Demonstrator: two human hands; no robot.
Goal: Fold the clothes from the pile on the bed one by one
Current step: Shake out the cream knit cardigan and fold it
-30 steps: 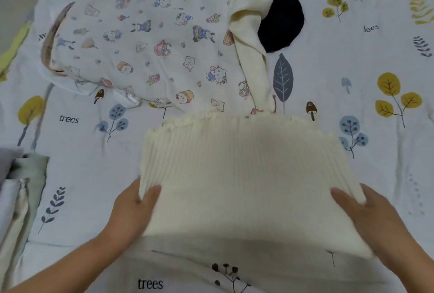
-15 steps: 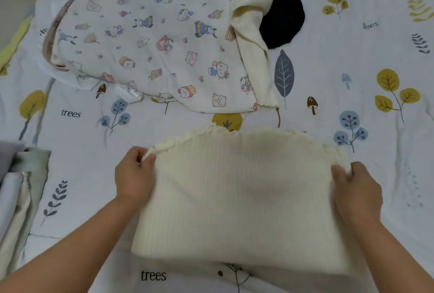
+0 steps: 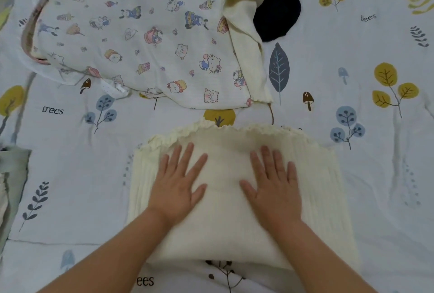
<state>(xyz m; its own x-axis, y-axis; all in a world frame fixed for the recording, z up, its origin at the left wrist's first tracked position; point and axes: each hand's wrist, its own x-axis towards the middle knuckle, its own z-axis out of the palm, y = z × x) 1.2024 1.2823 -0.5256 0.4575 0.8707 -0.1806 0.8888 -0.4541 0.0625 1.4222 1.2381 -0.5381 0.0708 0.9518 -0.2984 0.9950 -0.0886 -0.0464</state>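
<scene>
A cream ribbed knit garment lies folded into a rectangle on the bed in front of me, its frilled hem at the far edge. My left hand presses flat on its left half, fingers spread. My right hand lies flat on its right half in the same way. Beyond it sits the pile: a white cartoon-print garment, a cream cloth draped over its right edge, and a dark navy piece behind that.
The bed sheet is white with leaf, tree and mushroom prints. At the left edge lies a stack of grey-green and pale folded clothes.
My hands let go of the garment's far corners after bringing the hem down toward me, then moved inward to lie flat on top of the folded piece.
</scene>
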